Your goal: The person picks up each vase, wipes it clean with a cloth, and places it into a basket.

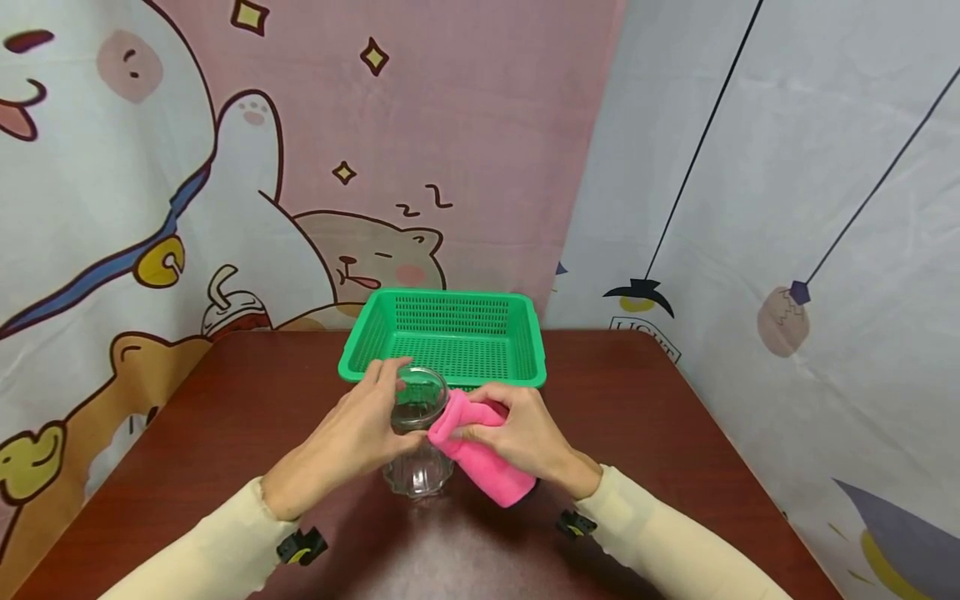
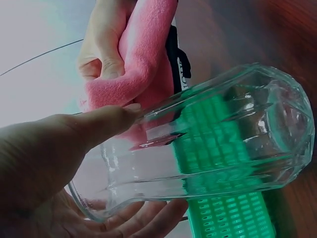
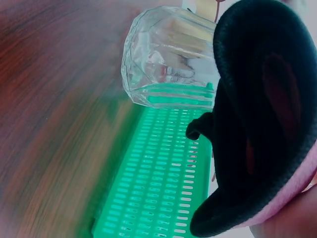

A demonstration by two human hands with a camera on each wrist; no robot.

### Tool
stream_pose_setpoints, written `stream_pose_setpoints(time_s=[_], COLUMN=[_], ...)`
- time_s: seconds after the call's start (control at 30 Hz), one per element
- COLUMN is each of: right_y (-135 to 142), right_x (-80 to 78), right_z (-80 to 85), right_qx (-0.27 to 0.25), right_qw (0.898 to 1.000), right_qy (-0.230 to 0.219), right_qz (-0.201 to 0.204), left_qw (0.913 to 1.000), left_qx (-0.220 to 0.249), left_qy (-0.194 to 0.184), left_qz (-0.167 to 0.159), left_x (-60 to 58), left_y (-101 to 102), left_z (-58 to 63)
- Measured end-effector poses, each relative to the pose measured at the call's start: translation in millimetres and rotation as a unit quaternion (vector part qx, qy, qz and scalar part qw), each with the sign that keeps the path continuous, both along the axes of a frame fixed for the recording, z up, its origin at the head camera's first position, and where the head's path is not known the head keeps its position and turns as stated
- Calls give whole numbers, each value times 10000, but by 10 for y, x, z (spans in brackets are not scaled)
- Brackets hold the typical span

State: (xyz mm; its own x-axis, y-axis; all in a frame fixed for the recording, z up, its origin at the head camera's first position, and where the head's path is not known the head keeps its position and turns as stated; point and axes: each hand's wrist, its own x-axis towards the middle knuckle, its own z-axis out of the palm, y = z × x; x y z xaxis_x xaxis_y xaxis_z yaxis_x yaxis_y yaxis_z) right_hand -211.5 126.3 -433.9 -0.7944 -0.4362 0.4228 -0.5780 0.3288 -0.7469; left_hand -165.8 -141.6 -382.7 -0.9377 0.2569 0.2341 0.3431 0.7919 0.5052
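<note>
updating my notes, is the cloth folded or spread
Folded, not spread: the cloth is bunched in the right hand, and the right wrist view shows it curled round on itself.

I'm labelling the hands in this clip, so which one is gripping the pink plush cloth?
The right hand: it grips the pink plush cloth, while the left hand holds the clear jar.

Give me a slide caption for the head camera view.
Left hand holds a clear glass jar while the right hand grips a pink cloth beside it, green perforated basket behind.
</note>
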Motion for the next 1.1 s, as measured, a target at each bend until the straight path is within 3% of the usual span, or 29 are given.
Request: stream_pose_setpoints(time_s=[0.17,0.4,0.77,1.1], right_y=[4,40,119,16], right_x=[2,-10,-58,-66], right_z=[-9,18,106,54], right_qx=[-10,-41,-185,-65], right_qw=[10000,9999,9997,9984], right_qy=[32,117,-121,-17], right_qz=[8,-89,-56,555], left_qw=[9994,9949,9843,9784], left_qx=[214,167,473,420], left_qy=[-46,309,-121,-365], left_qz=[-256,-950,-1696,-1990], left_x=[-22,-70,-169,-190], left_y=[-67,-186,-329,-354], left_z=[-22,-37,-25,-39])
